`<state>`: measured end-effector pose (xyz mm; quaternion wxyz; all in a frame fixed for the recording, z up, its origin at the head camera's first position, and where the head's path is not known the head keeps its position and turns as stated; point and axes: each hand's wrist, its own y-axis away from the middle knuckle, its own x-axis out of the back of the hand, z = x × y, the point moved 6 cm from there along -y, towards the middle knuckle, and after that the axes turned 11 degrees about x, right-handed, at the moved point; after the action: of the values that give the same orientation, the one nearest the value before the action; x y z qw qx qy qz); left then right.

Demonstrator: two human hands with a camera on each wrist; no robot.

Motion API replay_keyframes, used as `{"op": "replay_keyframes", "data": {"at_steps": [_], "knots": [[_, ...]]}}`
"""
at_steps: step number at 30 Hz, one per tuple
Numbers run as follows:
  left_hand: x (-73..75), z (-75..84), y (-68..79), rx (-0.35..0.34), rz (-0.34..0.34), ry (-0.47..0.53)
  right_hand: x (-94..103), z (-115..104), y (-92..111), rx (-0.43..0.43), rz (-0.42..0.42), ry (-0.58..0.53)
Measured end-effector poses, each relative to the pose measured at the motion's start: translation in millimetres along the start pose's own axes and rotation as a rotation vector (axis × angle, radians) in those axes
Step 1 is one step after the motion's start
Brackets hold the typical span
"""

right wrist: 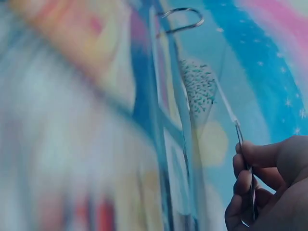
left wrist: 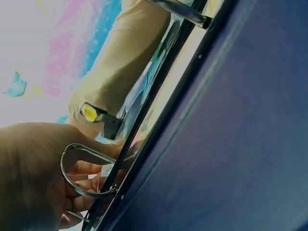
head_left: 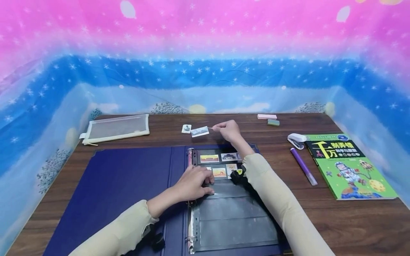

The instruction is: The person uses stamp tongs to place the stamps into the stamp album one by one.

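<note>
In the head view my right hand (head_left: 228,131) pinches a pair of metal tweezers (right wrist: 239,137) beyond the album's far edge. The tweezers' tips hold a grey-blue stamp (head_left: 199,132), seen edge-on in the right wrist view. Just left of it, a small portrait stamp (head_left: 186,128) lies on the table. My left hand (head_left: 193,183) rests on the black pocket page (head_left: 237,209) beside the ring spine, with thumb and fingers apart. Upper pockets hold several stamps, including an orange one (head_left: 209,158). The blue stamp album (head_left: 128,199) lies spread out.
A mesh zip pouch (head_left: 118,128) lies at the back left. On the right are a green book (head_left: 358,177), a white stapler (head_left: 297,139) and a purple marker (head_left: 302,166). Pink (head_left: 267,116) and green erasers (head_left: 273,122) sit at the back. Metal rings (head_left: 190,240) rise along the spine.
</note>
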<state>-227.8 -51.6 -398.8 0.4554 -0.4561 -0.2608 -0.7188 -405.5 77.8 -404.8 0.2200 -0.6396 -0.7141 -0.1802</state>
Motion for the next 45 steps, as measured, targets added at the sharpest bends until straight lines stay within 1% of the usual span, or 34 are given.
{"op": "replay_keyframes", "data": {"at_steps": [4, 7, 10, 14, 17, 20, 23, 25, 29, 33, 37, 40, 43, 45], "knots": [[-0.7, -1.9, 0.5, 0.012, 0.011, 0.023, 11.0, -1, 11, 0.054, -0.026, 0.056], [-1.8, -2.5, -1.0, 0.018, -0.001, 0.051, 20.5, 0, 23, 0.076, -0.048, 0.066], [-1.9, -3.9, -2.4, 0.031, -0.012, 0.087, 27.1, 0, 37, 0.088, -0.103, 0.088], [-0.8, -5.2, -3.4, 0.050, -0.026, 0.122, 33.6, 0, 54, 0.137, -0.173, 0.194], [0.1, -4.8, -6.2, 0.037, -0.031, 0.129, 40.2, 3, 64, 0.172, -0.190, 0.263], [2.5, -4.5, -8.4, 0.018, -0.024, 0.133, 44.1, 5, 72, 0.202, -0.200, 0.282], [4.8, -5.8, -7.9, 0.016, -0.004, 0.131, 43.2, 6, 75, 0.245, -0.212, 0.290], [5.1, -6.2, -6.3, 0.019, 0.000, 0.128, 41.1, 8, 76, 0.256, -0.226, 0.299], [1.8, -4.0, -3.5, 0.011, -0.011, 0.113, 37.7, 17, 79, 0.220, -0.251, 0.333], [-0.8, -3.5, -1.6, 0.020, -0.011, 0.094, 32.3, 23, 80, 0.200, -0.273, 0.325], [-0.6, -3.8, -1.8, 0.030, -0.002, 0.107, 26.8, 23, 79, 0.181, -0.289, 0.282], [-0.4, -4.5, -3.2, 0.031, -0.009, 0.129, 24.6, 21, 78, 0.158, -0.295, 0.276], [0.5, -5.7, -5.1, 0.026, -0.032, 0.167, 23.6, 19, 78, 0.170, -0.295, 0.295], [2.5, -5.8, -6.3, 0.012, -0.040, 0.189, 24.5, 17, 78, 0.192, -0.291, 0.297]]}}
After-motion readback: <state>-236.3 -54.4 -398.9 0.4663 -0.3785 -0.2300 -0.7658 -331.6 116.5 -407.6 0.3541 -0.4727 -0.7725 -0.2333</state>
